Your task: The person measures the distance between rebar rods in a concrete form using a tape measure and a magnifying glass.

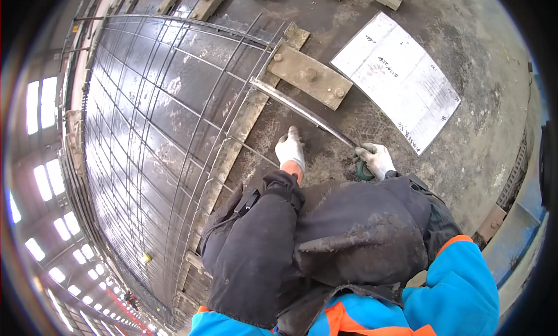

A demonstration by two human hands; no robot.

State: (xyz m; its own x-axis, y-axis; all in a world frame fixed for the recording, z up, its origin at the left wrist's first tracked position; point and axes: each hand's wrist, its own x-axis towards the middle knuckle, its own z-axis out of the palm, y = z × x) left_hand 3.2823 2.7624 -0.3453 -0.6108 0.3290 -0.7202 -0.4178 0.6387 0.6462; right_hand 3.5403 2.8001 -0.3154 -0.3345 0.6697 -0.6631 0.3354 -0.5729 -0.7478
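My right hand [378, 159], in a whitish work glove, grips the near end of a long, narrow metal bar or strip [301, 109]. The bar's far end reaches the steel side rail [248, 118] of a mould. Below the right fingers is a green rounded object [364, 170], partly hidden; what it is cannot be told. My left hand [290, 149], also gloved, is over the dark steel surface left of the bar. A finger points forward, and nothing shows in that hand. A rebar mesh [174, 96] spans the mould to the left.
A bolted steel bracket [309, 74] stands against the rail. Right of it lies a paper drawing sheet [396, 79] with handwriting. Thin rebar ends [253, 151] stick out through the rail near my left hand. A blue steel edge [518, 231] runs along the far right.
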